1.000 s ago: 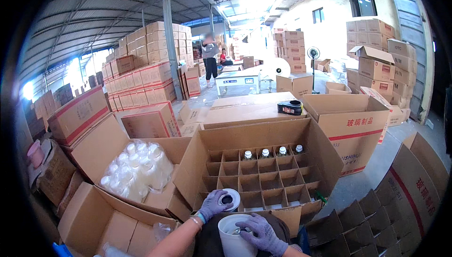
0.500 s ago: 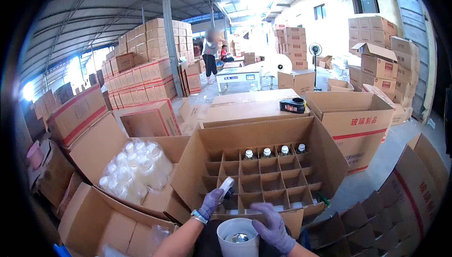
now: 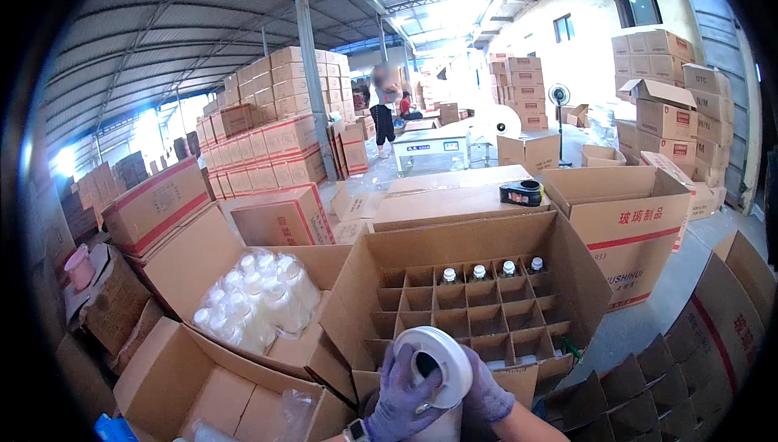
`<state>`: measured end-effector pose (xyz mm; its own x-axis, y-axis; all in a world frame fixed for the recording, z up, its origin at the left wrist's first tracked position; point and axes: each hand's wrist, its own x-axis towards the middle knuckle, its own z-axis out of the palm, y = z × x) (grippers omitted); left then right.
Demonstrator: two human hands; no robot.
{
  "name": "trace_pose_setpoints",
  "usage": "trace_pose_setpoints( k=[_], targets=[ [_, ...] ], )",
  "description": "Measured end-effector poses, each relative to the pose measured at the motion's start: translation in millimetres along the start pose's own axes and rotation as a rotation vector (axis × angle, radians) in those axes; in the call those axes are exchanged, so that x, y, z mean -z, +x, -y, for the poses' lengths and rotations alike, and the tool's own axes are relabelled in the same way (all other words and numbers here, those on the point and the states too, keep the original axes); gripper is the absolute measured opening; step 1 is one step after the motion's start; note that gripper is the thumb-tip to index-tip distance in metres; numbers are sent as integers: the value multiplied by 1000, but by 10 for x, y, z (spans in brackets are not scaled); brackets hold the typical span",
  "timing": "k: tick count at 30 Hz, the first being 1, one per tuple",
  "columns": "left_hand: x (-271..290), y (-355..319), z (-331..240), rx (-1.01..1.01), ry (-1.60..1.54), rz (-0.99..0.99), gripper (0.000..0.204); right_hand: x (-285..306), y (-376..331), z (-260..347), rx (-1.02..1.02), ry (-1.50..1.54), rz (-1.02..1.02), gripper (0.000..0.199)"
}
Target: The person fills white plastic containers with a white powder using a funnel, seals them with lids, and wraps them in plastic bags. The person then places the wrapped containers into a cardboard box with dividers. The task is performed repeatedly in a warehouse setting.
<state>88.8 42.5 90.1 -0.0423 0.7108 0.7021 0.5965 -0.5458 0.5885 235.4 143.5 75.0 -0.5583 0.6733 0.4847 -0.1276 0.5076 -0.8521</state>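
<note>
My left hand [image 3: 395, 400], in a thin purple glove, is closed around the left side of a white round lid [image 3: 459, 371] with a dark opening in its middle. On the lid's right side rests my gloved right hand [image 3: 486, 393], its fingers partly hidden behind it. The lid is tilted towards me over a white cylindrical canister [image 3: 442, 430], mostly covered by my hands. Just beyond stands an open carton [image 3: 478, 230] with a cardboard divider grid [image 3: 454, 320]. Several white-capped bottles [image 3: 479, 272] occupy its far row of cells.
Bagged white bottles [image 3: 259, 296] sit in a box at left, behind an open carton [image 3: 215, 385]. A tape dispenser [image 3: 521, 192] lies on a closed carton. More open cartons [image 3: 624, 239] and dividers [image 3: 640, 385] stand at right. A person [image 3: 384, 110] stands far back.
My left hand has brought the white lid right and down over the canister, turning its opening towards me. My right hand has moved from the canister's rim to the lid. The view has shifted slightly left.
</note>
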Motion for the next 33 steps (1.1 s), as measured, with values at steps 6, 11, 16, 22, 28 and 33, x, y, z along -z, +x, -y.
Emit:
trace_pose_setpoints(
  k=[6, 11, 16, 22, 28, 33],
  targets=[
    [246, -13, 21, 371, -301, 272, 76, -88, -78, 230, 206, -489, -24, 54],
    [50, -29, 58, -264, 281, 196, 81, -67, -97, -485, -202, 312, 24, 41],
    [91, -119, 80, 151, -293, 170, 75, -109, -86, 313, 65, -416, -74, 48],
    [113, 51, 111, -358, 508, 381, 85, -21, -24, -231, 5, -22, 10, 47],
    [29, -293, 168, 617, -645, 192, 93, -152, -96, 136, 58, -309, -163, 49],
    [75, -124, 268, -47, 144, 109, 96, -68, -3, -214, -330, -14, 161, 32]
  ],
)
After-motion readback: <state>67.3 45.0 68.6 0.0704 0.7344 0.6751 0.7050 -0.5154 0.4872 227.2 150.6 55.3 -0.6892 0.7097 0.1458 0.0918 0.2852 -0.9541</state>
